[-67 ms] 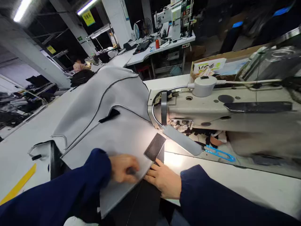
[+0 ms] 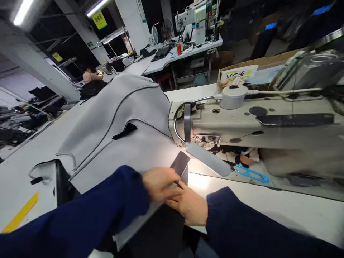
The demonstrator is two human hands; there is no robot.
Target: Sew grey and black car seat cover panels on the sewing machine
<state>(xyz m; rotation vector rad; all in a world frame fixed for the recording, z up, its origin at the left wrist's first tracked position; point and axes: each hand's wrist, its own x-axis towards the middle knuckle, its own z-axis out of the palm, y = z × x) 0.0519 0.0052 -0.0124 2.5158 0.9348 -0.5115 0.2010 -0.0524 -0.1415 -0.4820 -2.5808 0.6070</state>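
A large light grey fabric panel [image 2: 150, 150] with piped seams lies across the table, its near part folded toward me to show a black underside [image 2: 158, 233]. On its right edge sits a dark grey rectangular strip [image 2: 180, 162]. My right hand [image 2: 192, 206] is closed on the panel's edge just below this strip, its fingertips partly covered. Blurred by motion, my left hand [image 2: 161, 182] has its fingers curled and crosses over the right fingertips beside the strip. What lies between the left fingers is hidden.
An industrial sewing machine [image 2: 228, 125] stands at the right, with a grey lamp [image 2: 208, 159] and a blue plastic piece [image 2: 251, 173] in front. A yellow strip [image 2: 21, 213] lies at the left. Behind are a cardboard box [image 2: 264, 64], another sewing table [image 2: 185, 53] and a seated person [image 2: 90, 76].
My left hand has moved right, from above the grey panel to the dark strip and my right fingertips. The right hand stays in nearly the same place.
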